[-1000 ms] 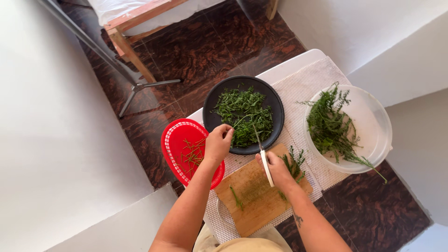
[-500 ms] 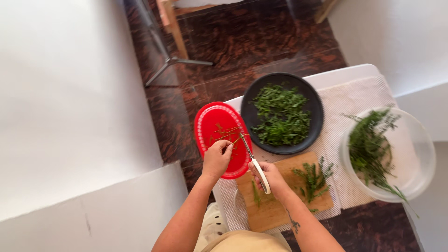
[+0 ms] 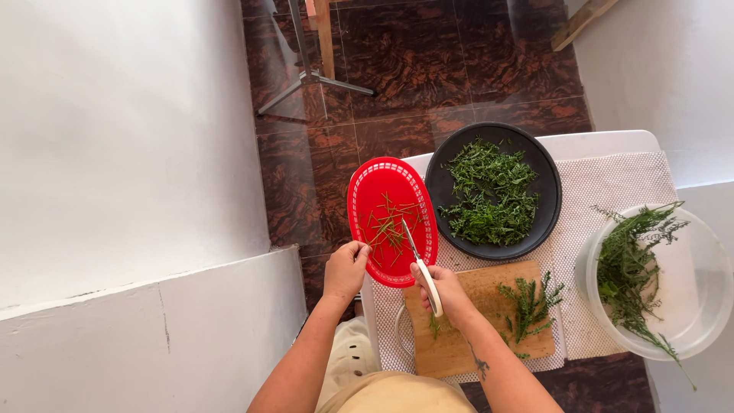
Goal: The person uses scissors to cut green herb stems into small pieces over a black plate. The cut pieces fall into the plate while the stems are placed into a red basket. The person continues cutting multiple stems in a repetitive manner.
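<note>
My left hand (image 3: 345, 269) is closed at the near rim of a red oval basket (image 3: 365, 182) that holds several bare green stems (image 3: 388, 222); whether it grips the rim I cannot tell. My right hand (image 3: 446, 293) holds a knife (image 3: 423, 269) with a pale handle, its blade pointing over the basket. A wooden cutting board (image 3: 489, 284) lies under that hand, with a few herb sprigs (image 3: 529, 304) on it. Behind the board sits a black plate (image 3: 547, 183) heaped with plucked green leaves (image 3: 489, 191).
A clear plastic bowl (image 3: 699, 306) with uncut herb branches (image 3: 631, 268) stands at the right. Everything rests on a white mesh mat (image 3: 612, 180) over a small white table. A white wall is at the left, dark tiled floor and a tripod leg (image 3: 310, 76) behind.
My left hand moved from the black plate across to the red basket's near rim. The knife hand followed left, its blade now over the basket. The view swung left.
</note>
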